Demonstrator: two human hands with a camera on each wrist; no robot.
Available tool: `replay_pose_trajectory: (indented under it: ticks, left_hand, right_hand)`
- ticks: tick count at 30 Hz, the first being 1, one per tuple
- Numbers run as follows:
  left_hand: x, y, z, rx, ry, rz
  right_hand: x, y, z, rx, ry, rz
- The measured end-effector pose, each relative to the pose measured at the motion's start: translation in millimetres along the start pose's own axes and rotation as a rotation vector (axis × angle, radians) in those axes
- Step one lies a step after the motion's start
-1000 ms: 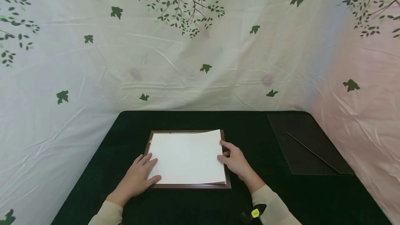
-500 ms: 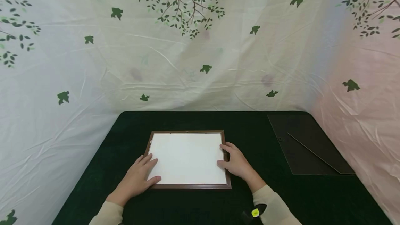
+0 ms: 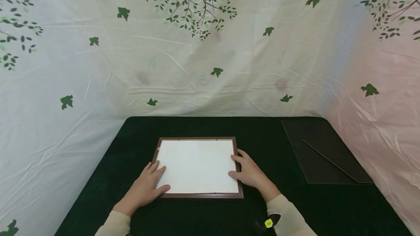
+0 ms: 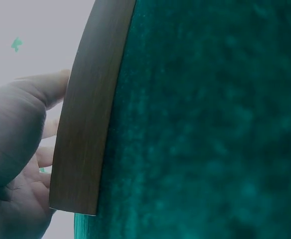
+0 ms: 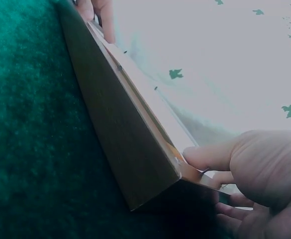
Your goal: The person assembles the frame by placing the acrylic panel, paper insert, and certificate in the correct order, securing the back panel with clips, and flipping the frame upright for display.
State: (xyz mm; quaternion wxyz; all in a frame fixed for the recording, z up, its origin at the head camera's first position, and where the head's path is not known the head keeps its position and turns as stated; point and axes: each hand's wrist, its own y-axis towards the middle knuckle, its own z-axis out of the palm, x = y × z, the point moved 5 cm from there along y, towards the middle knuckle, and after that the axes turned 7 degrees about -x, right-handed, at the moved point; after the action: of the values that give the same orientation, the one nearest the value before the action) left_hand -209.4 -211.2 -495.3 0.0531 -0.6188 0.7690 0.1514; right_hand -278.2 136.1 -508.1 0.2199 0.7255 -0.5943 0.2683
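Observation:
A brown picture frame [image 3: 200, 195] lies face down on the dark green tabletop, its front and right sides toward me. Inside it a white sheet [image 3: 197, 163] lies flat. My left hand [image 3: 142, 187] rests over the frame's left side with fingers spread, thumb and fingertips on the sheet. At the right side my right hand [image 3: 251, 172] touches the sheet with thumb and index finger, while its other fingers stay outside the frame [image 5: 125, 139]. In the right wrist view small dark tabs stick up along the frame's inner edge.
A dark backing board [image 3: 315, 166] with a thin stand strip [image 3: 330, 161] lies at the table's right. Behind the dark green table [image 3: 197, 221] hangs a pale curtain [image 3: 183, 83] printed with leaves. A wrist strap with a yellow tag [image 3: 268, 223] sits on the right sleeve.
The white sheet's right side, earlier raised and held by the right hand, has come down flat inside the frame. The right hand has slid slightly toward me; the left hand stays put.

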Motion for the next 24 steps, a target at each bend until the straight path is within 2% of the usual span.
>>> replay_pose_trajectory:
  ticks: [9, 24]
  left_hand:
    - [1.4, -1.3, -0.4, 0.001, -0.003, 0.005]
    - [1.1, 0.7, -1.3, 0.007, -0.012, -0.001]
  right_hand:
    - [1.0, -1.1, 0.3, -0.006, -0.010, -0.046]
    - [-1.4, 0.8, 1.3, 0.019, -0.046, -0.052]
